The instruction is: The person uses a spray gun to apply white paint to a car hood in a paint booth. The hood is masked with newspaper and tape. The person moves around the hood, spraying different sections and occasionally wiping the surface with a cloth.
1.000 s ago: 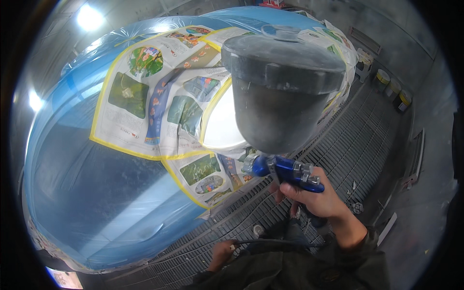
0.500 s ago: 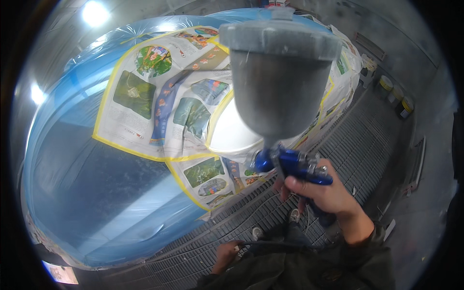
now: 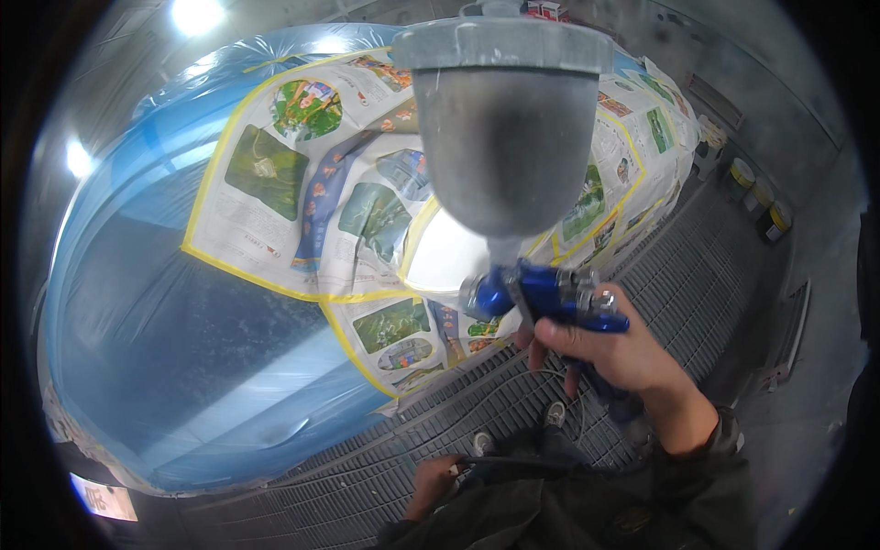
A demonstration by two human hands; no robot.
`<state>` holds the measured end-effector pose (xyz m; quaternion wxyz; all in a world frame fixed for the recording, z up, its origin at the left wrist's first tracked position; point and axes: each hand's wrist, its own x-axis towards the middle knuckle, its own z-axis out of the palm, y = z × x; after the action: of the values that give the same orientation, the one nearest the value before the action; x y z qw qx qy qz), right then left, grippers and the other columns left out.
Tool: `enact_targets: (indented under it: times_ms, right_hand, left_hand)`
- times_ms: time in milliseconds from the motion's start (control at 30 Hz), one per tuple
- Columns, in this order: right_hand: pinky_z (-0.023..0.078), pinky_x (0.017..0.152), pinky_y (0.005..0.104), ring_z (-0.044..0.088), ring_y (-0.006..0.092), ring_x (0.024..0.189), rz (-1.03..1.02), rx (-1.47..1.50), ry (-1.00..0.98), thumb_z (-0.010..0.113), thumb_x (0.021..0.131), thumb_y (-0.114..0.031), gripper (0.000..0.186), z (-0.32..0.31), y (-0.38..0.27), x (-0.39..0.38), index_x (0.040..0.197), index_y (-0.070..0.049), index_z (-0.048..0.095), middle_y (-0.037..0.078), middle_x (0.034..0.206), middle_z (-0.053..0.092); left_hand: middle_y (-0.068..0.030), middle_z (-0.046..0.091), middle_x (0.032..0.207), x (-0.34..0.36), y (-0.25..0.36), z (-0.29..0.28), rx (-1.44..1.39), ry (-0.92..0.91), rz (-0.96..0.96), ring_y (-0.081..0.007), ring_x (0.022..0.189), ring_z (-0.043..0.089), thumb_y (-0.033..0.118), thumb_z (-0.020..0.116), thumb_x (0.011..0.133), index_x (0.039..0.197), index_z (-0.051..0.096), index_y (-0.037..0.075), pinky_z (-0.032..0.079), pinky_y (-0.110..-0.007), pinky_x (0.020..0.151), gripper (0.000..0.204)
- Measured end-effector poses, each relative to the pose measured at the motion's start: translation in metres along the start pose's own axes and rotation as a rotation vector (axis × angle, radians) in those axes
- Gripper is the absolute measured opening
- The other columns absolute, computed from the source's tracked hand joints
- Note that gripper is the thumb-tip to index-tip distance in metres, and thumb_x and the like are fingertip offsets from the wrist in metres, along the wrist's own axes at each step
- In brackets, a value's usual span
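My right hand [image 3: 610,348] is closed round the handle of a blue spray gun [image 3: 550,298] with a large grey metal paint cup [image 3: 509,137] on top. The gun's nozzle points left, close to a glossy white panel [image 3: 446,252] framed by yellow tape. Printed masking paper [image 3: 266,215] surrounds that panel, and the cup hides part of both. Whether paint is leaving the nozzle I cannot make out. Low in the view, my left hand [image 3: 434,486] is closed round a dark hose [image 3: 504,461] held across my body.
Blue plastic film [image 3: 183,367] covers the rest of the car-shaped body. Slatted metal grating [image 3: 678,266] forms the floor, with my shoes [image 3: 555,414] on it. A thin hose [image 3: 584,403] loops below the gun. Several paint cans [image 3: 776,222] stand by the right wall.
My right hand has carried the spray gun slightly left along the white panel. The view has shifted a little. My left hand keeps its grip on the hose.
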<state>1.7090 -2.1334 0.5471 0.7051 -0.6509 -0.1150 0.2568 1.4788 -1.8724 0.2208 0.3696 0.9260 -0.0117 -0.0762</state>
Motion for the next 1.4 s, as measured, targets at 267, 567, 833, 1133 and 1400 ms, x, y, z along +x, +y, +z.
enact_targets:
  times_ms: [267,567,833,1133,1400]
  right_hand:
    - [0.052,0.048,0.0255,0.068,0.0120,0.081,-0.153,-0.058,0.319,0.070,0.093,-0.026,0.025,-0.019,-0.016,0.008,0.105,-0.004,0.067,0.005,0.092,0.070]
    - [0.051,0.047,0.0242,0.065,0.0094,0.075,-0.001,-0.043,-0.111,0.070,0.093,-0.028,0.025,0.013,-0.007,0.026,0.103,-0.005,0.066,0.003,0.088,0.068]
    - [0.051,0.045,0.0264,0.068,0.0139,0.078,-0.188,-0.016,0.340,0.069,0.094,-0.025,0.028,-0.039,-0.026,0.015,0.109,-0.002,0.065,0.008,0.093,0.070]
    - [0.053,0.048,0.0247,0.070,0.0145,0.080,-0.082,0.059,0.039,0.070,0.093,-0.022,0.027,-0.043,0.000,-0.002,0.107,0.000,0.069,0.008,0.093,0.071]
    - [0.052,0.049,0.0234,0.068,0.0110,0.073,-0.090,0.018,0.020,0.072,0.092,-0.023,0.026,-0.055,0.019,0.000,0.102,0.001,0.070,0.006,0.088,0.071]
  left_hand:
    - [-0.0111,0.073,0.084,-0.007,0.000,0.007,-0.091,0.114,-0.024,-0.0315,0.073,0.070,0.021,0.073,0.084,0.098,0.075,0.011,0.053,-0.040,0.061,0.018]
    - [-0.0114,0.073,0.084,-0.003,-0.006,0.011,-0.061,0.078,-0.017,-0.0318,0.073,0.070,0.020,0.074,0.084,0.099,0.075,0.012,0.054,-0.039,0.061,0.017]
    - [-0.0128,0.072,0.084,-0.007,0.001,0.007,-0.090,0.114,-0.041,-0.0325,0.074,0.070,0.018,0.074,0.083,0.098,0.074,0.011,0.053,-0.039,0.061,0.017]
    - [-0.0120,0.073,0.085,-0.007,-0.003,0.026,-0.304,0.096,-0.047,-0.0313,0.075,0.071,0.017,0.073,0.082,0.101,0.075,0.010,0.054,-0.038,0.062,0.020]
    - [-0.0098,0.075,0.090,-0.018,0.005,0.024,-0.214,0.129,-0.213,-0.0272,0.079,0.073,0.020,0.073,0.086,0.104,0.078,0.015,0.056,-0.035,0.065,0.019]
